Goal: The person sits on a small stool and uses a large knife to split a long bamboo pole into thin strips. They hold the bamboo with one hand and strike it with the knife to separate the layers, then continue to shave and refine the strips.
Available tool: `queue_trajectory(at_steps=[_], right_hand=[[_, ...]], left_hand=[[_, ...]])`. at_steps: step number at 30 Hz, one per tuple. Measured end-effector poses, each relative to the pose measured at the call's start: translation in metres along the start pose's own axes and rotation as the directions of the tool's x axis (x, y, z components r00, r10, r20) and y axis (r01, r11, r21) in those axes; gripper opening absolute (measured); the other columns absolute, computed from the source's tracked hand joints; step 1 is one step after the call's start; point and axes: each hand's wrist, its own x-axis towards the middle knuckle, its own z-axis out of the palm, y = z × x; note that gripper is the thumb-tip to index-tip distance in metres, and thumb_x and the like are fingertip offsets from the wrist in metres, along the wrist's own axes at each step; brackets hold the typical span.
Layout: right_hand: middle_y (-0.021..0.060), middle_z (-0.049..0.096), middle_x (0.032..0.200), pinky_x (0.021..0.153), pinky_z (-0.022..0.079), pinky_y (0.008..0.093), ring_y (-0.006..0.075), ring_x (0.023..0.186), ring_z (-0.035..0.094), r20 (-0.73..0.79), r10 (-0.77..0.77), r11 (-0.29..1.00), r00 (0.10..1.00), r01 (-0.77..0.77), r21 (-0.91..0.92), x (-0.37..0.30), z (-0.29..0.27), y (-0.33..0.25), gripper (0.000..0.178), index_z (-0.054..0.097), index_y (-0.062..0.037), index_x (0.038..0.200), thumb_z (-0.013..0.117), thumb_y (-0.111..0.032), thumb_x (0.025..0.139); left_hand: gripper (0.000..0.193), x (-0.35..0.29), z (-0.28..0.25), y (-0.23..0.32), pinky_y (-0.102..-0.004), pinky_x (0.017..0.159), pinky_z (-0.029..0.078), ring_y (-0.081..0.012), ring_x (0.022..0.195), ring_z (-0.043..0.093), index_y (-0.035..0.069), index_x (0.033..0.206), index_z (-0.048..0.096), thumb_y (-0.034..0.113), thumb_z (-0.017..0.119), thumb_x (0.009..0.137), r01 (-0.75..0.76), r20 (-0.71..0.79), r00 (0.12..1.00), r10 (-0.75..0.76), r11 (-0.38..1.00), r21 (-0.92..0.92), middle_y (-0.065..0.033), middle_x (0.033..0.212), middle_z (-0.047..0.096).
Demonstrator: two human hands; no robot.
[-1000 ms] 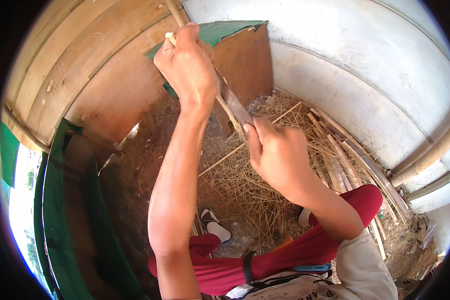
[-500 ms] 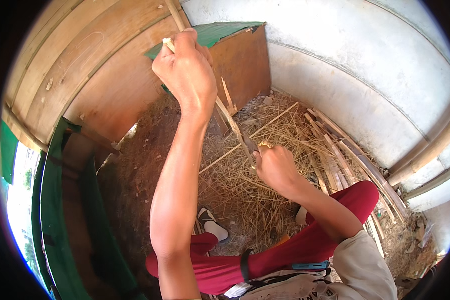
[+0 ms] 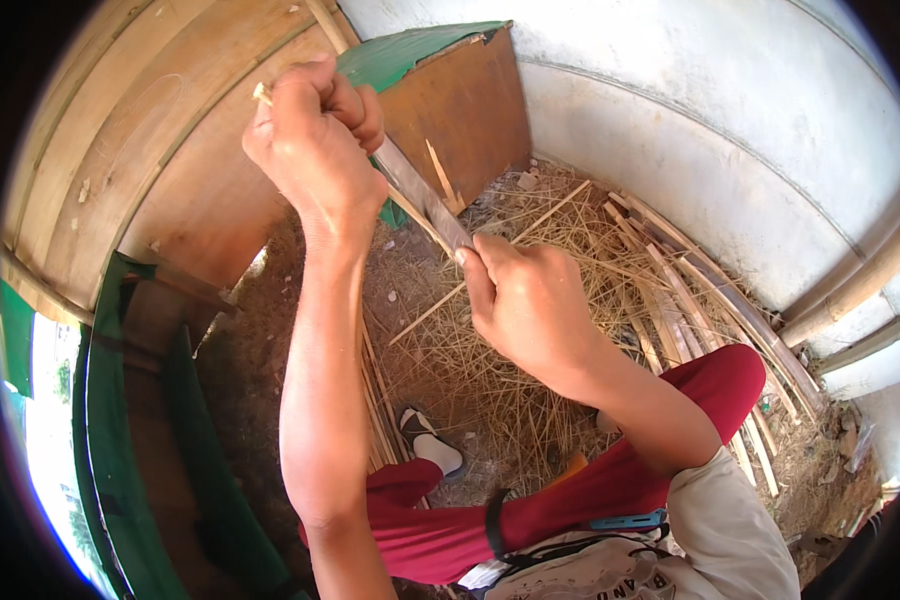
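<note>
My left hand (image 3: pixel 315 140), raised at arm's length, is closed round a thin bamboo strip (image 3: pixel 407 207). One pale cut end of the strip pokes out above the fist; the rest slants down toward my right hand (image 3: pixel 530 310). That hand is closed on a knife, its handle hidden in the fist. The long grey blade (image 3: pixel 425 190) points up and left, lying along the strip and reaching close to my left fist. My right thumb presses near the base of the blade, where the strip meets it.
Shavings (image 3: pixel 530 400) cover the ground below my hands, and split bamboo lengths (image 3: pixel 715 290) lie at the right by the white wall (image 3: pixel 670 70). A brown box with a green cover (image 3: pixel 470 100) stands ahead. Green-edged shelving (image 3: pixel 120 430) stands at the left.
My left hand has moved left and slightly down with the strip. My right hand has come up and left, and the knife blade now lies farther up along the strip.
</note>
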Motion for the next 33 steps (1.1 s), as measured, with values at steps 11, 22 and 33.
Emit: queue_trajectory(at_steps=[11,22,33], right_hand=[[0.0143,0.057,0.05,0.035,0.044,0.0348,0.0242,0.039,0.058,0.015,-0.01,1.0,1.0,0.011,-0.017,-0.007,-0.015,-0.002,0.019,0.061,0.0045,0.077,0.06,-0.007,0.092],[0.0146,0.056,0.051,0.033,0.04,0.0329,0.0226,0.037,0.056,0.081,-0.043,0.993,0.996,0.052,-0.107,-0.025,0.0,0.019,0.016,0.06,0.0077,0.082,0.058,-0.005,0.091],[0.0127,0.054,0.05,0.036,0.039,0.0356,0.0244,0.037,0.054,0.035,0.026,0.985,0.999,-0.02,-0.174,-0.027,0.004,0.018,0.017,0.06,0.001,0.075,0.065,-0.008,0.09]], left_hand=[[0.034,-0.003,0.013,-0.002,-0.03,0.041,0.016,-0.0096,0.041,0.023,0.007,0.059,0.033,0.011,0.052,0.088,-0.041,0.066,0.997,0.044,0.998,-0.047,0.0002,0.049,0.026],[0.034,-0.006,0.013,-0.005,-0.029,0.04,0.018,-0.0088,0.04,0.027,0.008,0.058,0.035,0.009,0.054,0.086,-0.065,0.034,0.997,0.065,0.998,0.001,0.0,0.049,0.029],[0.031,-0.005,0.024,-0.003,-0.0293,0.04,0.018,-0.0097,0.041,0.027,0.006,0.059,0.036,0.009,0.054,0.085,-0.036,0.016,0.999,0.035,0.999,0.024,-0.0007,0.048,0.029]])
